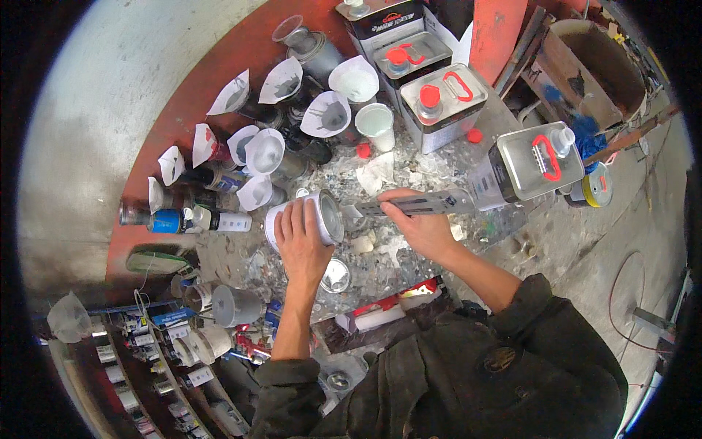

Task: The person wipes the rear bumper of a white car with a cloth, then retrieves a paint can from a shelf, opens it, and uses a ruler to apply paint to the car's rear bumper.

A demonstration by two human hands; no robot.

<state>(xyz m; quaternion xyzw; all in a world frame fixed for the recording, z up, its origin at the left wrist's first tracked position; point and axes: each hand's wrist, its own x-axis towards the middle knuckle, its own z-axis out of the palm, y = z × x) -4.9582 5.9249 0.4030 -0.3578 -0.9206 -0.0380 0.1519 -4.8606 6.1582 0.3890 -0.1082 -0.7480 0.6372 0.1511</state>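
Note:
My left hand (303,245) is wrapped over the side of a round paint can (331,217), which is tilted with its open end to the right. In my right hand (423,230) is a flat grey mixing stick (450,201), gripped between thumb and fingers and held roughly level. Its left end is close to the mouth of the can; whether they touch I cannot tell. Below the can a round shiny lid-like piece (336,276) lies on the paint-stained bench (270,274). A pale plastic cup (376,128) stands farther back.
Several cans and bottles topped with paper strainers (327,115) crowd the back left. Rectangular metal cans with red handles (444,99) stand behind, another (537,162) at the right. Loose red caps (474,135) lie among them. Shelves (157,358) hold small items at lower left.

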